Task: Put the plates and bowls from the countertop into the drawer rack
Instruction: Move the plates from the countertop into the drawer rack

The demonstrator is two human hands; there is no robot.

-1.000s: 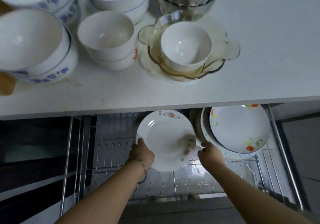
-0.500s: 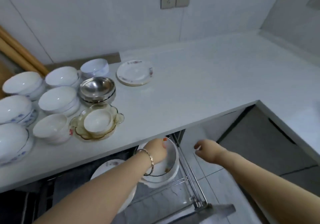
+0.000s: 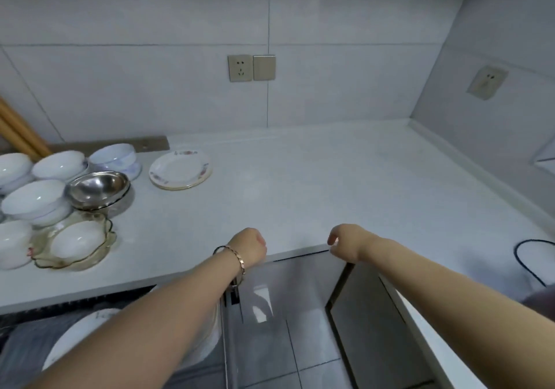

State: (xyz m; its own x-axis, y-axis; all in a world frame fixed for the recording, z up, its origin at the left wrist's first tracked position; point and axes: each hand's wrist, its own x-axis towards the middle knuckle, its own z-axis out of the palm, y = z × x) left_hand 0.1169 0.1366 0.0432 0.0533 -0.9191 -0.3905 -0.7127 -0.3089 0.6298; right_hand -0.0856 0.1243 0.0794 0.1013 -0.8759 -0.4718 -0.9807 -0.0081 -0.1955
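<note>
Status: partway, most still to do.

Hands: left hand (image 3: 249, 247) and right hand (image 3: 345, 241) both over the front edge of the white countertop (image 3: 330, 178), well apart. Fingers loosely curled, nothing in either.

Done so far, as far as I can see: at least one white plate (image 3: 81, 330) sits in the pull-out drawer rack (image 3: 229, 358), below the counter at lower left. My left forearm covers most of it, so can't tell the count or how the slots are filled.

Left on the counter, all at the left end:
- stack of floral-rimmed white plates (image 3: 180, 170), nearest the middle, standing clear
- stainless steel bowl (image 3: 97, 188), just beside the plates
- white ceramic bowls (image 3: 58, 166), several, some stacked, packed close together
- scalloped clear glass dish (image 3: 102, 249) w/ a small white bowl (image 3: 75, 240) sitting in it, near the front edge

My guess: under half done. No bowls visible in the rack yet. The plate stack looks the easiest next grab, since it's closest and has free space around it.
</note>
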